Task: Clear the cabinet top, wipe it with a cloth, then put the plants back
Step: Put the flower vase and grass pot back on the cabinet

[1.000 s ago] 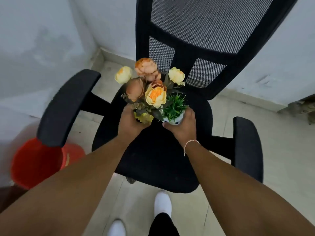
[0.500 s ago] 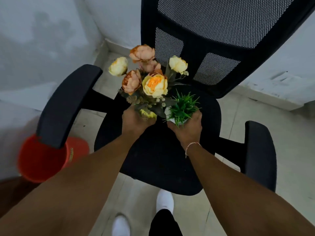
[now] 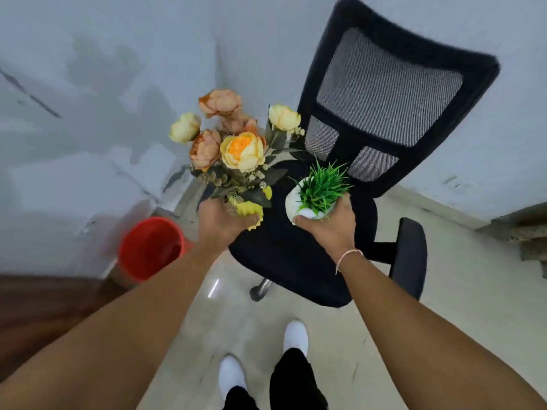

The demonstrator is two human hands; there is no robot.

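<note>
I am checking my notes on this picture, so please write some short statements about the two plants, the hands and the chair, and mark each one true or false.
1. The left hand holds the flower bouquet. True.
2. The right hand is empty. False: its grip is around the white pot of the small green plant.
3. Both plants stand on the seat of the black chair. False: both are held in the hands.
4. A red bucket stands on the floor left of the chair. True.
5. The person's shoes are black. False: they are white.
</note>
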